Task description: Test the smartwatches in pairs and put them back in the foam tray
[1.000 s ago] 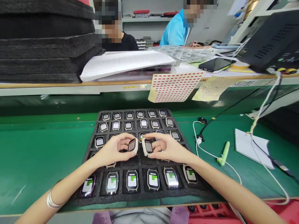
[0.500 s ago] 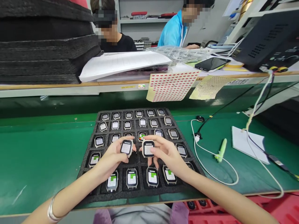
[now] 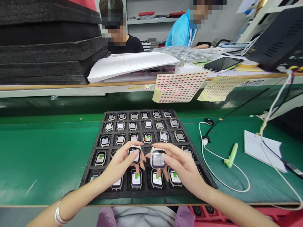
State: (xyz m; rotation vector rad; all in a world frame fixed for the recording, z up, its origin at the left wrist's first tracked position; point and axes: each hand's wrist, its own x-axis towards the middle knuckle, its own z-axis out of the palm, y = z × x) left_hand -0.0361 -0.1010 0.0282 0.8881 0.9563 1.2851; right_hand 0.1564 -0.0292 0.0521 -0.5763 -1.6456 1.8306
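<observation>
My left hand (image 3: pixel 123 159) grips a smartwatch body (image 3: pixel 134 154) without a strap, its thumb lying on the lit screen. In my right hand (image 3: pixel 178 162) is a second smartwatch (image 3: pixel 157 158), tilted so its screen catches some glare, with the thumb at its right edge. Both are held just above a black foam tray (image 3: pixel 100 193) whose pockets hold several more watches. Most screens show white lists; the front-row ones, such as this watch (image 3: pixel 136 179), show green blocks. Part of the tray is hidden under my hands and forearms.
Black foam trays (image 3: pixel 47 50) are stacked at the left of the shelf. Right of the tray lie a white cable (image 3: pixel 227 188), a green pen-like object (image 3: pixel 232 155) and a white pad (image 3: pixel 262 148). Sticker sheets (image 3: pixel 180 87) hang from the shelf edge. Two people sit beyond.
The left thumb has moved onto its watch's screen. The right watch has tilted and come slightly nearer, its thumb shifting to the edge. The whole view has shifted a little.
</observation>
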